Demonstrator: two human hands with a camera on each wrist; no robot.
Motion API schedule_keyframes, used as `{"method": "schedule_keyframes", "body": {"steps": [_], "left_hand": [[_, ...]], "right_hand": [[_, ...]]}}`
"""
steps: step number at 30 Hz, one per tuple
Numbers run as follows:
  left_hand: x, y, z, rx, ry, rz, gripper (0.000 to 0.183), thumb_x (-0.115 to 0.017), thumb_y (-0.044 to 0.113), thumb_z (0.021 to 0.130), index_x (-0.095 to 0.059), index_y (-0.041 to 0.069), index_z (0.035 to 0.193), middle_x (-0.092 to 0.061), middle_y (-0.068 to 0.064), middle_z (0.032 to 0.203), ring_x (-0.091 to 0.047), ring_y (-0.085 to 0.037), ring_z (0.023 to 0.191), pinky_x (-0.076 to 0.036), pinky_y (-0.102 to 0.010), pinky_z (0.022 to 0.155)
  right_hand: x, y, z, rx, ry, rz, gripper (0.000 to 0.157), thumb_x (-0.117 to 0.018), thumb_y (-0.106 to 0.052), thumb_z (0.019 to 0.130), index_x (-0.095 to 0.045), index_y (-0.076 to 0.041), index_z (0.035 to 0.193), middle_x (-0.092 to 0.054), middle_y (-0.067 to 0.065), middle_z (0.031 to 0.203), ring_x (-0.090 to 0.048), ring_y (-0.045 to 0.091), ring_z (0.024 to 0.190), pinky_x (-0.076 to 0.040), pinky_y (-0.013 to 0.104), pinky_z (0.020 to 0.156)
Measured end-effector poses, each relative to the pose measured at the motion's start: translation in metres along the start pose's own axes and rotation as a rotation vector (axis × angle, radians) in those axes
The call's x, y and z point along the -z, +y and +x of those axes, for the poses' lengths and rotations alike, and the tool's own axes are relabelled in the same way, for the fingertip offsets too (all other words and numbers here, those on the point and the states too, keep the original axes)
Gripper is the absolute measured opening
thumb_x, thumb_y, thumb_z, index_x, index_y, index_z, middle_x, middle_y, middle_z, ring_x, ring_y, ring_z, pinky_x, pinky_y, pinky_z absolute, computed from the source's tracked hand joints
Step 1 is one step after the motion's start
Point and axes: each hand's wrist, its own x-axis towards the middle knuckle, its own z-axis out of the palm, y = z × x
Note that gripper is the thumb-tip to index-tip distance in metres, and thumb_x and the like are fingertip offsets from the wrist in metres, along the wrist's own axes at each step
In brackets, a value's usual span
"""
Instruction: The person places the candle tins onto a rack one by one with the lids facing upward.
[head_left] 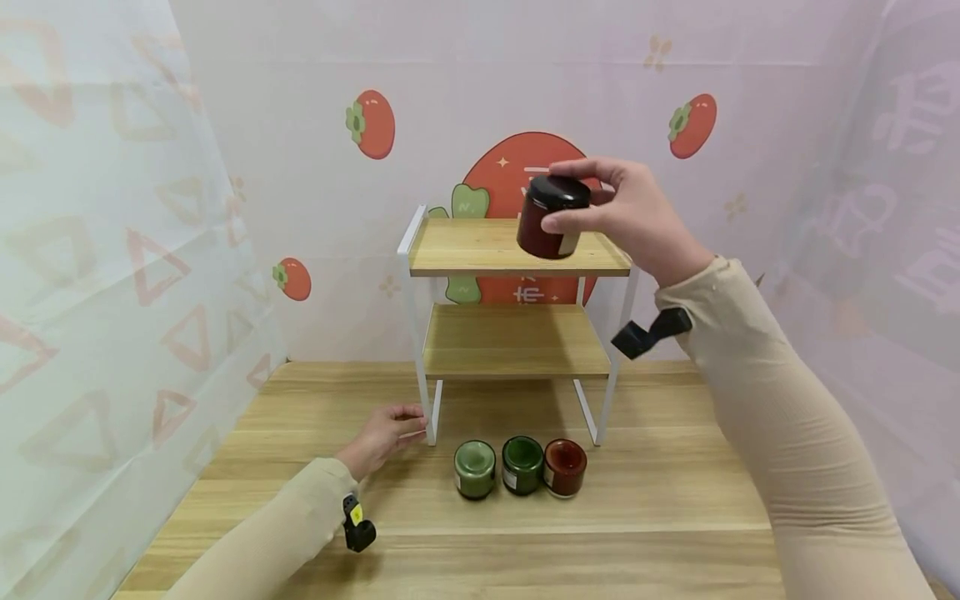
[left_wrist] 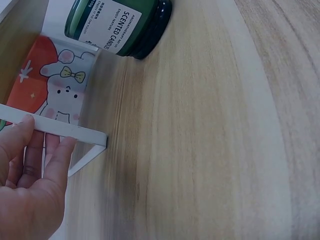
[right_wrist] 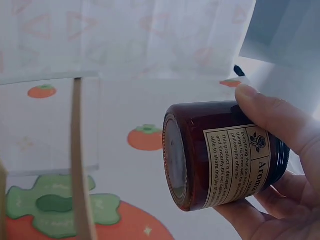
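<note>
My right hand (head_left: 633,212) holds a dark red candle jar (head_left: 542,229) with a black lid, thumb on one side and fingers on the other. The jar is lid up in front of the top shelf board in the head view. Its cream label (right_wrist: 237,165) faces the right wrist camera. Low on the left, my left hand (head_left: 382,437) pinches the white front leg (left_wrist: 55,127) of a shelf rack near its foot. On the table before the rack stand a light green jar (head_left: 475,471), a dark green jar (head_left: 522,467) and a red jar (head_left: 565,468).
The rack has a wooden top board (head_left: 465,242) and a lower board (head_left: 517,337) on white metal legs. It stands on a wood-grain table (head_left: 637,500). Behind hangs a pale curtain (head_left: 300,150) printed with red fruit, and more curtains close both sides.
</note>
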Motion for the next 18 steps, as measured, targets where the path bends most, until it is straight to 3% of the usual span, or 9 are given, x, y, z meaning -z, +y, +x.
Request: {"method": "schedule_keyframes", "body": {"steps": [8, 11, 18], "left_hand": [[0.001, -0.002, -0.002, -0.004, 0.007, 0.005, 0.009, -0.059, -0.006, 0.092, -0.061, -0.004, 0.1, -0.063, -0.009, 0.098, -0.064, -0.017, 0.091, -0.055, -0.042, 0.097], [0.001, -0.002, -0.001, 0.001, 0.007, 0.015, 0.008, -0.059, -0.005, 0.092, -0.061, -0.001, 0.098, -0.063, -0.008, 0.098, -0.064, -0.016, 0.092, -0.055, -0.041, 0.097], [0.001, -0.001, -0.002, 0.0, -0.007, 0.017, 0.009, -0.059, -0.005, 0.092, -0.061, -0.003, 0.1, -0.064, -0.008, 0.099, -0.064, -0.017, 0.093, -0.053, -0.044, 0.1]], "right_hand": [[-0.006, -0.026, 0.032, -0.026, -0.019, 0.154, 0.06, -0.085, -0.009, 0.073, -0.061, -0.012, 0.128, -0.061, 0.005, 0.124, -0.059, 0.021, 0.112, -0.044, 0.032, 0.104], [-0.011, -0.032, 0.042, -0.045, -0.024, 0.159, 0.063, -0.086, -0.009, 0.071, -0.061, -0.014, 0.129, -0.061, 0.005, 0.125, -0.056, 0.019, 0.119, -0.043, 0.032, 0.106], [-0.032, -0.031, 0.059, -0.051, -0.013, 0.088, 0.067, -0.089, -0.013, 0.068, -0.061, -0.018, 0.129, -0.063, 0.003, 0.125, -0.054, 0.016, 0.114, -0.047, 0.029, 0.088]]}}
